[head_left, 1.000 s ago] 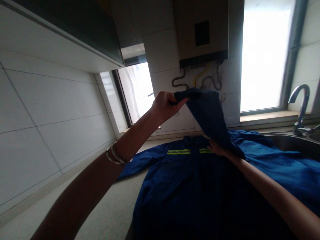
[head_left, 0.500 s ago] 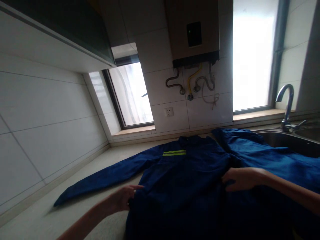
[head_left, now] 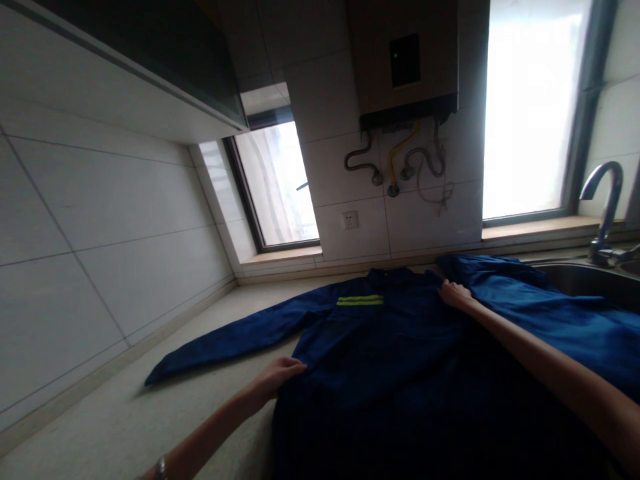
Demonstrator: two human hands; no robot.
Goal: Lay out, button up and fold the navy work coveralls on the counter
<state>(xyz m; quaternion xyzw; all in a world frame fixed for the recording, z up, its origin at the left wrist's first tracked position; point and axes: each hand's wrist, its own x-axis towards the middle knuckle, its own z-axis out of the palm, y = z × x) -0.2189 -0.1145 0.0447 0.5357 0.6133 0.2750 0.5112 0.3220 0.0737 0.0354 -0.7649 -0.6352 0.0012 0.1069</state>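
Note:
A dark blue work jacket with a yellow-green reflective stripe across the chest lies spread on the countertop, its collar toward the wall. One sleeve stretches out to the left. My left hand is closed on the jacket's left side edge, thumb and fingers pinched together. Up near the right shoulder, my right hand grips the cloth with curled fingers. More blue cloth lies to the right, reaching the sink; whether it is a separate garment I cannot tell.
The pale countertop runs along the tiled wall. A metal sink with a curved faucet stands at the right. A water heater with hoses hangs above, and a cabinet overhangs the left.
My right hand has moved up and away from me, from the jacket's middle to its shoulder. The left hand stays at the side edge. The view has shifted slightly left.

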